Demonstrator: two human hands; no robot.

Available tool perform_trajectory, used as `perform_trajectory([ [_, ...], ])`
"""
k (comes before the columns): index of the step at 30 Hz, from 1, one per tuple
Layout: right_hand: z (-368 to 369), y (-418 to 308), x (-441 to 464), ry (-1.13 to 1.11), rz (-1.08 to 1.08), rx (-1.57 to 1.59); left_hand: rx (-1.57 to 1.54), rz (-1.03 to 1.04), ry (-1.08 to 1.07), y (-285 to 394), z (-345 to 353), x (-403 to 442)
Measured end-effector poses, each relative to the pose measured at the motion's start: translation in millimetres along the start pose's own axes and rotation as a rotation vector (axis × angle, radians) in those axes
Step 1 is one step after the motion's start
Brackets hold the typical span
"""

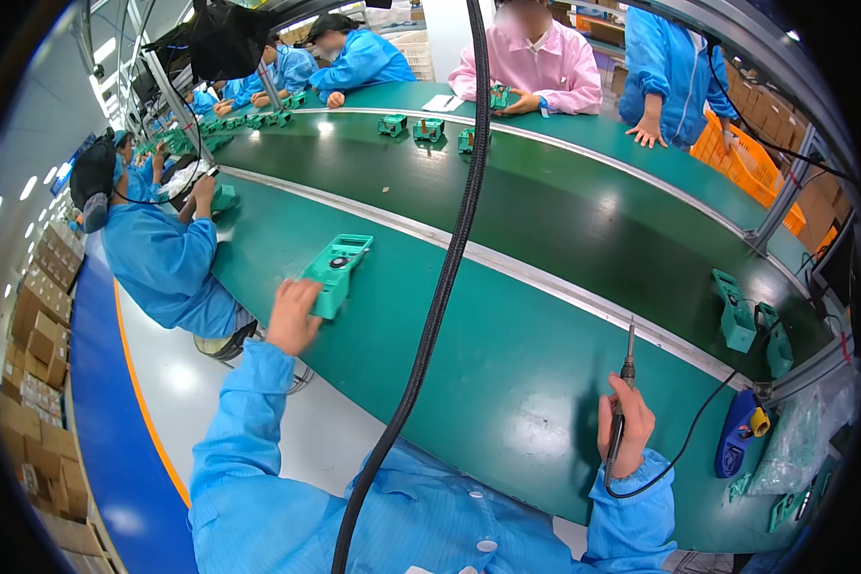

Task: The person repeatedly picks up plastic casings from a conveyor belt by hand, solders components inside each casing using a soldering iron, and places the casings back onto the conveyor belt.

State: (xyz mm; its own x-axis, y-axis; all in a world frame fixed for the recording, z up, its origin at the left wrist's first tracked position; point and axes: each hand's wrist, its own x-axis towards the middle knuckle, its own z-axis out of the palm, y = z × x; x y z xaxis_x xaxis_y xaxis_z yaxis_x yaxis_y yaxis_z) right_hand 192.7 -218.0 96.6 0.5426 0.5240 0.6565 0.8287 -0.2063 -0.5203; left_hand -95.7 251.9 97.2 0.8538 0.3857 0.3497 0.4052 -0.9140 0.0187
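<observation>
In the head view, my left hand point(294, 318) is at the near end of a green plastic housing point(329, 287), its fingers curled against the edge. The housing lies on the green tabletop and has a round dark part in its upper face. My right hand point(626, 424) is wrapped round the handle of a soldering iron point(628, 371), whose thin metal tip points up and away from me. The iron's cord runs down past my wrist and then to the right. Its tip is apart from the housing.
A blue soldering iron stand point(737, 430) and a clear plastic bag point(802, 440) sit at the right. More green housings point(734, 311) rest on the dark conveyor belt point(564, 201). A black braided cable point(440, 287) hangs across my view. Co-workers sit left and opposite; an orange crate point(746, 172) stands beyond.
</observation>
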Motion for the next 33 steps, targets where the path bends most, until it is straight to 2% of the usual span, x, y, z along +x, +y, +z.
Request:
perform_trajectory([
  [2,2.1,-3.8,2.6,0.015,-0.033,-0.003,-0.133,0.082,0.066,50.6,-10.5,11.8],
  [9,1.3,0.2,3.4,0.083,-0.13,-0.033,-0.336,0.462,0.022,220.6,-22.1,47.7],
  [14,-10.3,1.5,5.7,0.17,-0.15,-0.067,-0.379,0.681,0.098,293.6,2.1,52.3],
  [19,-24.3,-4.1,13.0,0.134,-0.123,-0.043,-0.411,0.779,0.144,333.5,17.7,40.8],
  [24,-23.8,3.4,9.8,0.17,-0.079,0.073,-0.544,0.804,0.142,340.3,25.6,39.1],
  [27,-34.2,3.2,8.1,0.063,-0.073,0.081,-0.559,0.825,0.151,335.9,28.3,39.9],
  [33,-33.0,-9.4,16.8,-0.03,0.108,0.263,-0.611,0.849,0.193,337.3,27.4,41.8],
])
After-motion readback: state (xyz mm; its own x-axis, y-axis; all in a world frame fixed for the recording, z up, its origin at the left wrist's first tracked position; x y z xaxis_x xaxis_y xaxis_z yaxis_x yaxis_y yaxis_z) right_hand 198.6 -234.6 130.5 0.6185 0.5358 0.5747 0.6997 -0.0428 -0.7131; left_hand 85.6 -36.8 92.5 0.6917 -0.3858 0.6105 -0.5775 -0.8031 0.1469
